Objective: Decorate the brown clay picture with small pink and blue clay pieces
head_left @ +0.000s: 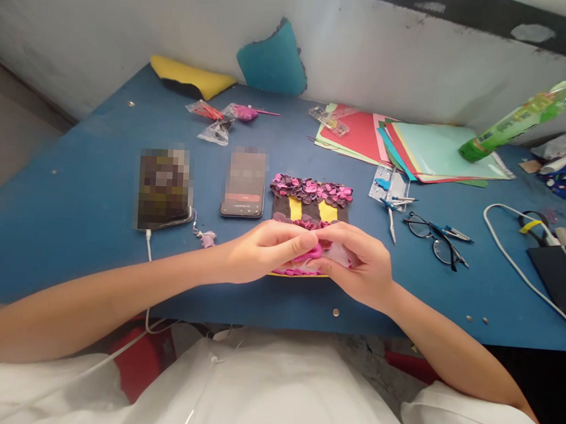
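- In the head view, the left hand [255, 254] and the right hand [361, 265] come together, both partly closed, with their fingertips around a small pink piece [314, 253] which looks like soft clay
- The step in hand seems to be pinching or shaping this piece between the fingers; how hard each finger presses, I cannot tell, because the fingers hide a part of it
- The pink piece is above the lower part of a decorated panel [310, 211], which lies on the blue table [278, 312] and carries pink and dark petals, with two yellow patches [328, 212] between dark areas
- For the next move, in my judgement, a light grip and a clear view of the piece are needed, since the petals are near under the hands and could be pressed flat
- Beside the panel, to the left, there is a phone [243, 184]; to the right, there are a compass [391, 223] and a pair of glasses [435, 238]
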